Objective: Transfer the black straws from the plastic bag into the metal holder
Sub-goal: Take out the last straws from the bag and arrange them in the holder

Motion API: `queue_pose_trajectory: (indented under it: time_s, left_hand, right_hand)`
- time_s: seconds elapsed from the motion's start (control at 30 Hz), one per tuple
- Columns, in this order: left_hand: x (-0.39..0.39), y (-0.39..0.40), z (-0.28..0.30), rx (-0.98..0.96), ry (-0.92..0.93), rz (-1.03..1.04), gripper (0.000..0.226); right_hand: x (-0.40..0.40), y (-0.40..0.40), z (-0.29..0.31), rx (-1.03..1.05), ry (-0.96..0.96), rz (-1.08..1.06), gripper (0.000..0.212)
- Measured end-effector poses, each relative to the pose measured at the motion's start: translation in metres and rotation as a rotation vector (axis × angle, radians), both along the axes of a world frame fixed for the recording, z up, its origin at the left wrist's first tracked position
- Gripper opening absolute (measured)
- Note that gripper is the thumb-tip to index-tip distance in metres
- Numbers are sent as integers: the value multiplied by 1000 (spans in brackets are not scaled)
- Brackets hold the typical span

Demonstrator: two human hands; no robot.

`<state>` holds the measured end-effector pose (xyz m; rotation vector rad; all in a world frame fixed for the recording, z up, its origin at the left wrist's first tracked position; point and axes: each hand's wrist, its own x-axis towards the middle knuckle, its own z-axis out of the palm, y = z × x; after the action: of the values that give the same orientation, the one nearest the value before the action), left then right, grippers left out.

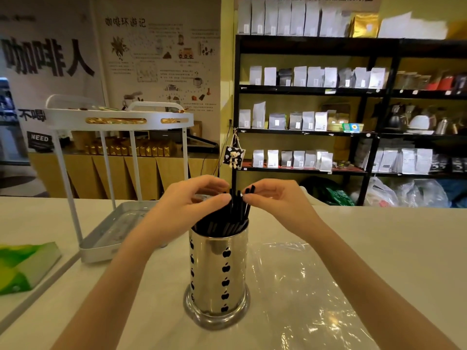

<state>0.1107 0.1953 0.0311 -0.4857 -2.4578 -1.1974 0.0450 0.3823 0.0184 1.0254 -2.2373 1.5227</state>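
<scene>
A shiny metal holder (217, 274) with black apple-shaped cutouts stands upright on the white table in front of me. A bundle of black straws (235, 213) stands inside it, tops sticking out above the rim. My left hand (187, 200) is at the left of the straw tops, fingertips pinched against them. My right hand (275, 198) is at the right, thumb and fingers closed on a straw end. The clear plastic bag (303, 286) lies flat on the table to the right of the holder.
A white two-tier rack (118, 117) with a metal tray base (111, 236) stands at the back left. A green packet (22, 263) lies at the left table edge. Dark shelves (353, 109) with white pouches fill the wall behind.
</scene>
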Motion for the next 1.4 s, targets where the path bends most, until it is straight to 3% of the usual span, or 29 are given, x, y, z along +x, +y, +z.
queue_pose_trajectory:
  time_s: [0.13, 0.43, 0.6, 0.87, 1.0, 1.1, 1.27, 1.4]
  left_hand:
    - [-5, 6, 1, 26, 99, 62, 17]
    - [-18, 18, 1, -156, 61, 92, 43]
    - [-19, 20, 8, -83, 125, 146, 45]
    - [-7, 6, 24, 333, 204, 165, 19]
    - [0, -12, 42, 600, 244, 182, 16]
    - [1, -20, 58, 638, 314, 220, 19]
    - [1, -22, 78, 415, 487, 236, 31]
    - [5, -22, 89, 106, 444, 136, 30]
  right_hand:
    - [2, 3, 27, -76, 55, 13, 8]
    - [-4, 14, 81, -394, 216, -78, 12]
    - [-9, 25, 85, -643, 75, -97, 7]
    - [-20, 25, 56, -828, -311, 37, 9]
    - [-26, 15, 33, -715, -430, 179, 11]
    - [-28, 5, 19, -562, -436, 223, 11]
    - [-28, -9, 4, -293, -298, 206, 8]
    - [-32, -9, 0, -74, -250, 153, 7]
